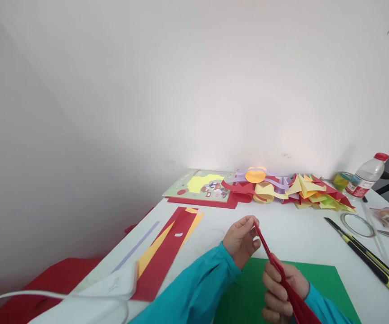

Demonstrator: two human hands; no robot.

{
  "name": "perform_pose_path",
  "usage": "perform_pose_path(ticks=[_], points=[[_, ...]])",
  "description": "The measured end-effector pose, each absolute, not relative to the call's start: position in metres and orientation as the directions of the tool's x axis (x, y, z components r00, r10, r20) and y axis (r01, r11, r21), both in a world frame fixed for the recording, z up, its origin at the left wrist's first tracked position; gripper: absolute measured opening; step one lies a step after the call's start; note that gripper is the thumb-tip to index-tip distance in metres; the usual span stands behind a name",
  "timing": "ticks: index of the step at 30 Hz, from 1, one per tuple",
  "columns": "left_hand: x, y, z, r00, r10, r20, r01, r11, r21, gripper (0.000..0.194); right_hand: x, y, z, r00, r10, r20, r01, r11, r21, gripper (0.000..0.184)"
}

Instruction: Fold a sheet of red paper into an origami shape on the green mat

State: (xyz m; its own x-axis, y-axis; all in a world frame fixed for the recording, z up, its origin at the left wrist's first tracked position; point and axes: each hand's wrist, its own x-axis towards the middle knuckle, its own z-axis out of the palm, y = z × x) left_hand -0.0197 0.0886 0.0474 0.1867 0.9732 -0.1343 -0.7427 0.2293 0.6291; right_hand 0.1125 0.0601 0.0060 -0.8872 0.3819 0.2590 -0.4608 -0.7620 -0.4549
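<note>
A folded piece of red paper (292, 292) slants up from the lower edge of the view, narrowing to a thin tip. My right hand (282, 288) is closed around its middle, fingers wrapped over the fold. At the upper tip, my left hand (243, 238) pinches the paper between thumb and fingertips. Both hands are above a green sheet (325, 279) that lies on the white table (211, 252). The lower end of the red paper runs out of view.
Red and orange paper strips (167, 256) lie left, beside a white device with a cable (113, 283). Folded paper crafts (275, 189) and a picture pad (197, 184) line the wall. A utility knife (366, 256), tape roll (358, 225) and bottle (366, 177) are at right.
</note>
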Motion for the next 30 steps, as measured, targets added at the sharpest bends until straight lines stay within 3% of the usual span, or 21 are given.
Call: perform_pose_path(ticks=[7, 12, 18, 24, 30], points=[[-0.011, 0.081, 0.042, 0.17, 0.975, -0.141, -0.728, 0.221, 0.649, 0.032, 0.113, 0.059, 0.005, -0.88, 0.405, 0.248, -0.475, -0.752, -0.457, 0.038], [-0.002, 0.068, 0.033, 0.352, 0.933, -0.071, -0.678, 0.306, 0.669, 0.032, 0.111, 0.06, 0.002, -0.831, 0.451, 0.324, -0.547, -0.767, -0.336, 0.032], [-0.001, 0.067, 0.029, 0.352, 0.929, -0.112, -0.648, 0.329, 0.687, 0.024, 0.109, 0.059, 0.0, -0.808, 0.421, 0.413, -0.536, -0.815, -0.219, 0.035], [0.0, 0.069, 0.028, 0.321, 0.938, -0.129, -0.662, 0.319, 0.678, 0.024, 0.112, 0.058, 0.002, -0.857, 0.424, 0.294, -0.501, -0.82, -0.277, 0.037], [-0.001, 0.072, 0.026, 0.288, 0.942, -0.17, -0.648, 0.323, 0.69, 0.03, 0.11, 0.058, 0.003, -0.865, 0.377, 0.331, -0.469, -0.842, -0.267, 0.032]])
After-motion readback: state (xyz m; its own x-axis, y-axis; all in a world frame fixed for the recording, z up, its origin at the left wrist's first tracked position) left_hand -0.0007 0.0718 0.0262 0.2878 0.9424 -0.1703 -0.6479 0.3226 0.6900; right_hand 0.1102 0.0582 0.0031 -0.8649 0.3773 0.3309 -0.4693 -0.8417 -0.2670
